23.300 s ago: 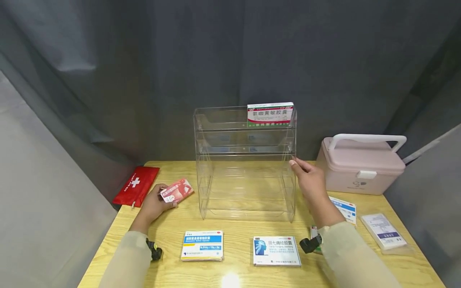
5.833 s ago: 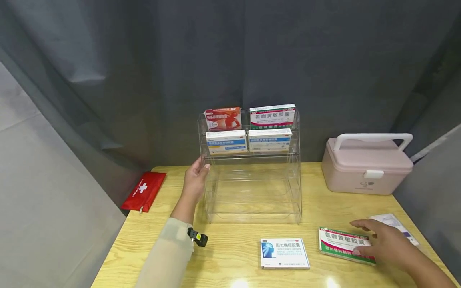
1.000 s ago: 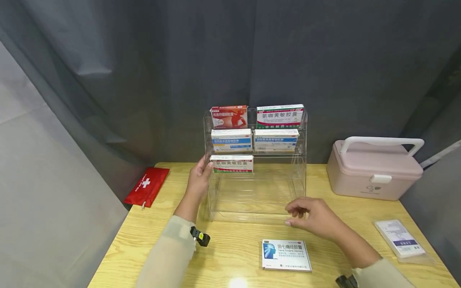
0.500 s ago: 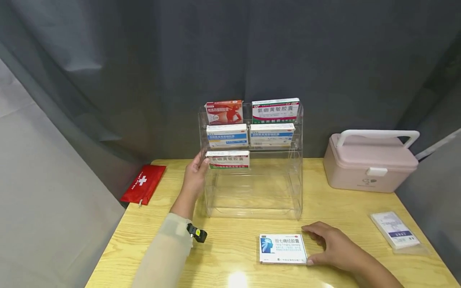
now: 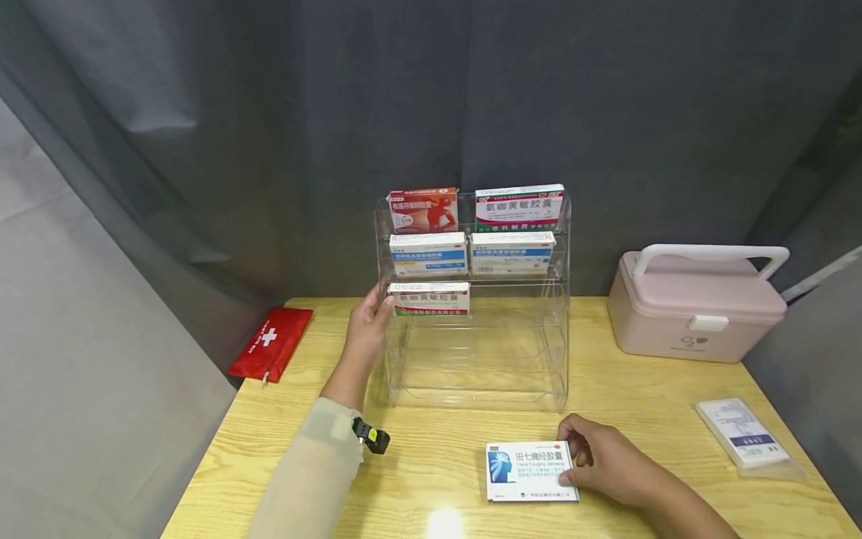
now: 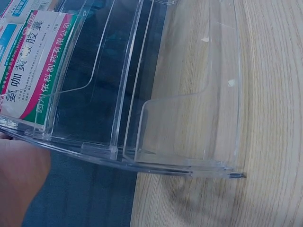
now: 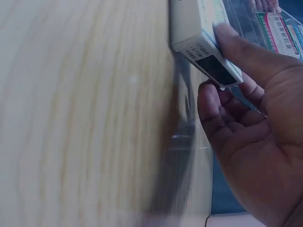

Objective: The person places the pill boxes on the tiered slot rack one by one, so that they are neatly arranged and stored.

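A clear acrylic display rack (image 5: 474,389) stands upright on the table. My left hand (image 5: 369,323) grips its left side at mid height; in the left wrist view only part of that hand (image 6: 21,175) shows. My right hand (image 5: 609,460) pinches the right end of a white and blue medicine box (image 5: 528,486) at the table's front, thumb on its printed face. In the right wrist view, fingers curl at the end of this box (image 7: 187,23). The rack bears a red medicine box (image 5: 423,213), green-and-red ones (image 5: 518,209) (image 5: 431,299), and two blue-and-white ones (image 5: 428,257) (image 5: 512,254).
A red first-aid pouch (image 5: 271,344) lies at the table's left edge. At the back right stands a pink case (image 5: 697,314) with a white handle. A bagged white packet (image 5: 744,434) lies near the right edge. A dark curtain (image 5: 431,90) hangs behind.
Several medicine boxes have gone onto the rack from the table. Lately my right hand has moved from the rack's front to the white and blue box and taken hold. My left hand stays on the rack.
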Action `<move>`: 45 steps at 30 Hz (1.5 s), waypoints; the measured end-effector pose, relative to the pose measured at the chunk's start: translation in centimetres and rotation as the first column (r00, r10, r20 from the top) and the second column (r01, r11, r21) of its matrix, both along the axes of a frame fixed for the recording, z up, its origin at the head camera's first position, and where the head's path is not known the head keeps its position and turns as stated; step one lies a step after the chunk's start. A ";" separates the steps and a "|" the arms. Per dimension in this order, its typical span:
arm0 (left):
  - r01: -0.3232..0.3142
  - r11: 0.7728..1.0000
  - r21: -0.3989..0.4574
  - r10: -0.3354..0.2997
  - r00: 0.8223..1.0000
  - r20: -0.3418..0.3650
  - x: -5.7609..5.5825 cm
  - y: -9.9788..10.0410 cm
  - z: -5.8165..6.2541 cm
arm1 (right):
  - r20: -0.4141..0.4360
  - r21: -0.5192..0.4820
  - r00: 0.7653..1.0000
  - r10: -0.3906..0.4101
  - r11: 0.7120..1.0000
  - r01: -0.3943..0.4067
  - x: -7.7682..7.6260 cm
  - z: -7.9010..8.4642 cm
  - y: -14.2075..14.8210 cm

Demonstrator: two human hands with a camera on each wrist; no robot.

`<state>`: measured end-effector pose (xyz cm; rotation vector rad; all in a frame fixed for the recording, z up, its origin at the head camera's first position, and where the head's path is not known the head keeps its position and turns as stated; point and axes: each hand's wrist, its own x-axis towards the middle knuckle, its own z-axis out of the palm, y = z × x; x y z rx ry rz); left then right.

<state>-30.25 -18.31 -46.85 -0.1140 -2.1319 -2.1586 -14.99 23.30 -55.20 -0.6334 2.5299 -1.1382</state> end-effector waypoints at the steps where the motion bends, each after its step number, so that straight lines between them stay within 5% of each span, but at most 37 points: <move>1: 0.001 1.000 0.006 -0.001 1.000 0.003 0.0 0.0 0.1 | 0.011 -0.025 1.000 -0.019 0.999 0.020 -0.1 0.0 -0.1; 8: 0.008 1.000 0.007 -0.008 1.000 0.009 0.1 0.2 0.4 | 0.068 -0.189 0.996 -0.057 0.980 0.069 -0.5 1.2 -0.7; 11: 0.008 1.000 0.019 -0.008 1.000 0.006 0.2 0.2 0.3 | 0.029 -0.219 0.997 -0.067 0.973 0.072 -1.1 2.6 -0.9; 16: 0.000 1.000 0.011 0.000 1.000 0.002 0.3 0.2 0.2 | -0.110 -0.297 0.974 -0.198 0.942 0.157 -3.2 6.6 -1.1; 22: -0.024 1.000 -0.002 0.024 1.000 0.014 0.4 0.2 0.2 | -0.345 -0.340 0.865 -0.365 0.907 0.247 -6.3 12.8 -1.2; 26: -0.031 0.999 -0.024 0.031 0.999 0.024 0.4 0.2 0.2 | -0.438 -0.350 0.785 -0.438 0.888 0.299 -8.1 16.2 -2.0; 29: -0.033 0.999 -0.031 0.034 0.999 0.026 0.4 0.3 0.2 | -0.481 -0.352 0.747 -0.458 0.882 0.313 -9.4 17.8 -2.8; 35: -0.041 0.999 -0.029 0.041 0.999 0.021 0.4 0.3 -0.1 | -0.532 -0.314 0.720 -0.447 0.893 0.322 -11.8 17.7 -3.8; 42: -0.008 1.000 -0.016 0.008 1.000 -0.005 0.3 0.4 -0.3 | -0.489 -0.305 0.738 -0.466 0.883 0.355 -12.3 16.4 -3.4; 45: -0.020 0.999 -0.028 0.020 1.000 -0.012 0.3 0.2 0.0 | -0.497 -0.331 0.727 -0.473 0.878 0.345 -12.4 16.2 -3.3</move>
